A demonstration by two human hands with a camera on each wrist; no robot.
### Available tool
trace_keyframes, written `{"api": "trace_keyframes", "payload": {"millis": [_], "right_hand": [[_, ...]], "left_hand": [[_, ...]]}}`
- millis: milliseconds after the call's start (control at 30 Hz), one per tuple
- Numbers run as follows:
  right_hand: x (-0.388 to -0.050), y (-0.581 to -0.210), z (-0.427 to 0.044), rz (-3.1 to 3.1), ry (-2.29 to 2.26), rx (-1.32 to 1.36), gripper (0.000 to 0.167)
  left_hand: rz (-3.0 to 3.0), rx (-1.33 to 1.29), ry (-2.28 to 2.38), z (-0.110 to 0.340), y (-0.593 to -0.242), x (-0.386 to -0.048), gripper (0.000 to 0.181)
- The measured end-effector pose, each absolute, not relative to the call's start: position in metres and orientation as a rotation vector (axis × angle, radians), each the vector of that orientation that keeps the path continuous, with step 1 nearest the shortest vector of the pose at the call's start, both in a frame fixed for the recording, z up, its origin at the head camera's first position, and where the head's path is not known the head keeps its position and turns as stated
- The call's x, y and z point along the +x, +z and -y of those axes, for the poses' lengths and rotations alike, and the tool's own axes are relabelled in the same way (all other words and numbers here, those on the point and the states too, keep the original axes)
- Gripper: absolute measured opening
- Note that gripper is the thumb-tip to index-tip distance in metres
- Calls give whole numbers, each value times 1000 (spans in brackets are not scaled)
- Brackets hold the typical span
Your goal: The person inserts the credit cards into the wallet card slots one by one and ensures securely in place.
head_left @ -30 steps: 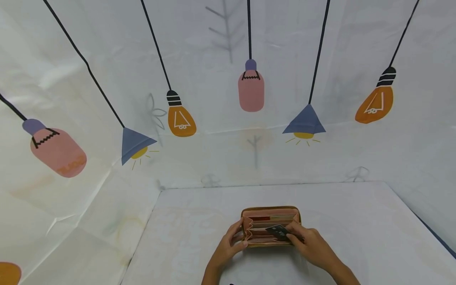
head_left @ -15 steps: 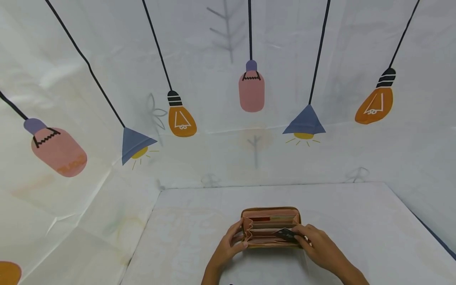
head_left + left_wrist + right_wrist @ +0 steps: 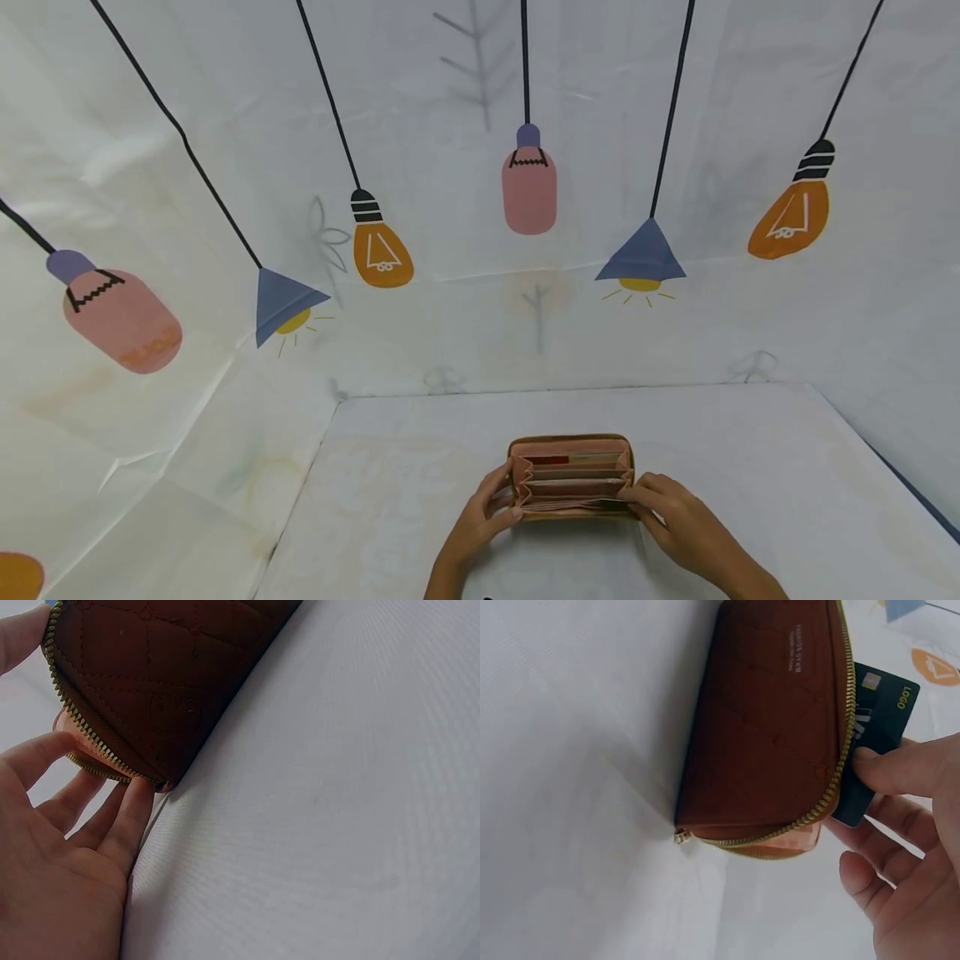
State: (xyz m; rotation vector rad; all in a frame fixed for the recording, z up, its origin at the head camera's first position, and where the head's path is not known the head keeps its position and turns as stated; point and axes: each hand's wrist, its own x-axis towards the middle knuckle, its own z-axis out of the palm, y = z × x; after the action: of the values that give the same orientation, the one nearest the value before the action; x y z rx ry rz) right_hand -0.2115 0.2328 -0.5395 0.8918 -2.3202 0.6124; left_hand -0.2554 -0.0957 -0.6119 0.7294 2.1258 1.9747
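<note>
An open brown zip-around wallet stands on the white table, its pink compartments facing up. My left hand holds the wallet's left end, thumb on the near side and fingers at the far side. In the left wrist view, its fingertips touch the brass zip edge. At the wallet's right end, my right hand pinches a dark bank card. The right wrist view shows the card partly inside the wallet, behind its front panel, with a chip and "LOGO" visible. From the head view the card is mostly hidden.
White table surface surrounds the wallet. White sheet walls printed with hanging lamps rise behind and at the sides. A red card edge shows in the wallet's rear slot.
The dark card has gone from lying tilted above the wallet's opening to sitting low in the front compartment. My right hand has shifted slightly right; the left hand stays in place.
</note>
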Motion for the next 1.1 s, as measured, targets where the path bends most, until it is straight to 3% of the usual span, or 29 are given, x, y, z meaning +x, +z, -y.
{"api": "trace_keyframes", "payload": {"millis": [1100], "right_hand": [[-211,-538,-233,2342,506,949,32]], "left_hand": [[-2128,726,1977,96,-611,-255,71]]}}
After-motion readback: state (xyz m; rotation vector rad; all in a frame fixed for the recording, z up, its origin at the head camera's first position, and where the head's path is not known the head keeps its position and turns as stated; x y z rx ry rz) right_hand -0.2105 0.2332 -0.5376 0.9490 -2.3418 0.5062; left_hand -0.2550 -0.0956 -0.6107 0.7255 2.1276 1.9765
